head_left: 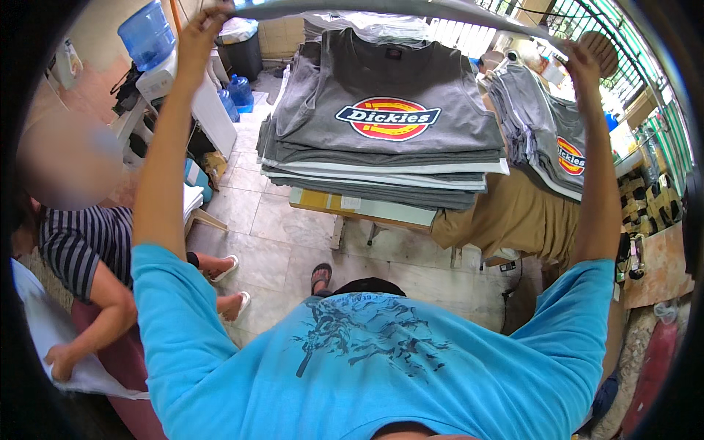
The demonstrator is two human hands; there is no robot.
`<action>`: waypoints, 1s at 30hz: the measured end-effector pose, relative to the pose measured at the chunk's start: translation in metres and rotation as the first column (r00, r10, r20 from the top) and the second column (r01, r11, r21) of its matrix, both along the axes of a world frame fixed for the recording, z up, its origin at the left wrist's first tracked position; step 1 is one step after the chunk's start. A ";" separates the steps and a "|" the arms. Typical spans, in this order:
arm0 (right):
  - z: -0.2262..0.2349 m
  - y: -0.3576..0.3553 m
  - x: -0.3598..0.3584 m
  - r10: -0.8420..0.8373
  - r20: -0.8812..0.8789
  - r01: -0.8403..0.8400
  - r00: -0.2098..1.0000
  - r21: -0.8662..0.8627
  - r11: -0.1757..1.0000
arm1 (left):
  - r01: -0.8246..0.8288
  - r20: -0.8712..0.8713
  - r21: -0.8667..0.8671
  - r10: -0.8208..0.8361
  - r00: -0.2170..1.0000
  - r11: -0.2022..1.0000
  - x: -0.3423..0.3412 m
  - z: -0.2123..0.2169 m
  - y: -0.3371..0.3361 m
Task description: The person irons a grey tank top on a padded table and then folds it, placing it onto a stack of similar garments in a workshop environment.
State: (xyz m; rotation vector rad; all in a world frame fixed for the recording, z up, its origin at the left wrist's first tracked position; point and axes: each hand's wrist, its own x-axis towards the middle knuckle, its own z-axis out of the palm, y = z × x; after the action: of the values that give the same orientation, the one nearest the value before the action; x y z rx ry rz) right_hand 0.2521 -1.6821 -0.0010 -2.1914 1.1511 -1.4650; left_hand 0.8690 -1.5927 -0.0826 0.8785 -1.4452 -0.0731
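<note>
Both my arms are raised and spread wide. At the top left, my left hand [208, 22] is closed on one end of a grey garment [396, 6]. My right hand [582, 67] pinches its other end at the upper right. The garment stretches between them as a narrow band, and most of it lies beyond the top of the picture. Below it, a tall stack of folded grey and white sleeveless shirts [308, 136] rests on a table. The top shirt carries a red, yellow and blue emblem.
A second shirt pile [539, 121] lies at the right, above a brown cloth [506, 220]. Left of me, a person in a striped shirt [88, 246] holds pale fabric [44, 315]. Blue water jugs [149, 33] and a dark bin [240, 55] stand at the far left.
</note>
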 end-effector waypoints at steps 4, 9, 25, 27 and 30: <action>-0.126 0.002 -0.012 -0.055 -0.102 0.082 0.993 0.274 0.958 | 0.015 0.106 0.209 -0.038 0.994 0.978 -0.018 -0.130 -0.004; -0.184 0.058 0.126 -0.203 -0.344 0.158 0.917 -0.154 0.975 | -0.048 0.127 0.306 0.009 0.992 0.951 -0.063 -0.170 0.026; -0.130 0.002 0.375 0.345 -0.355 -0.313 0.869 0.146 0.938 | -0.327 0.904 0.221 -0.068 0.421 0.919 -0.141 -0.174 -0.006; -0.137 0.004 0.371 0.386 -0.272 -0.359 0.882 0.145 0.922 | -0.480 0.958 0.114 0.032 0.285 0.870 -0.120 -0.171 -0.021; -0.144 0.019 0.367 0.509 -0.366 -0.449 0.779 0.241 0.860 | -0.500 0.816 0.257 0.092 0.571 0.827 -0.074 -0.165 -0.019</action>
State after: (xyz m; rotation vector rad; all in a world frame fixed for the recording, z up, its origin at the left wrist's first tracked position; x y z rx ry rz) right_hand 0.6187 -1.6627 -0.1452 -2.5142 0.6754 -0.6966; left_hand 0.7950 -1.6120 -0.2478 1.7126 -2.1064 0.2844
